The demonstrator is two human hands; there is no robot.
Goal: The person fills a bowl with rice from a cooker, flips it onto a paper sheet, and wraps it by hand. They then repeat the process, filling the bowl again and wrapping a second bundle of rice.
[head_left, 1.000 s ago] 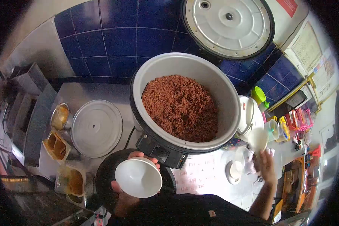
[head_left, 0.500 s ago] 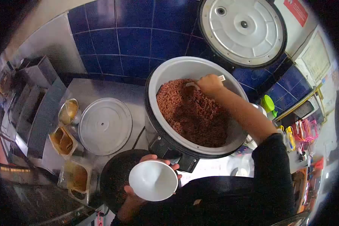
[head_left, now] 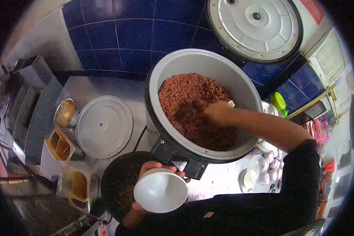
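Observation:
A large round cooker (head_left: 208, 57) stands open in the middle, with reddish-brown cooked rice (head_left: 188, 88) inside. My right hand (head_left: 220, 114) is down in the pot, closed on a pale-handled scoop whose end (head_left: 231, 103) shows above the fist; its head is hidden in the blurred rice. My left hand (head_left: 147, 169) holds a white bowl (head_left: 160, 192) from behind, in front of the cooker. The bowl faces up and looks empty.
The cooker's raised lid (head_left: 255, 29) is behind it. A flat round lid (head_left: 104, 128) lies left, beside containers of orange-brown food (head_left: 59, 144). A dark round pan (head_left: 120, 177) sits below. Wrapped white balls (head_left: 273, 165) are at the right, under a green cup (head_left: 278, 101).
My right hand has moved down into the rice with the scoop, and the rice there is disturbed. The bowl stays in my left hand. The view has shifted slightly.

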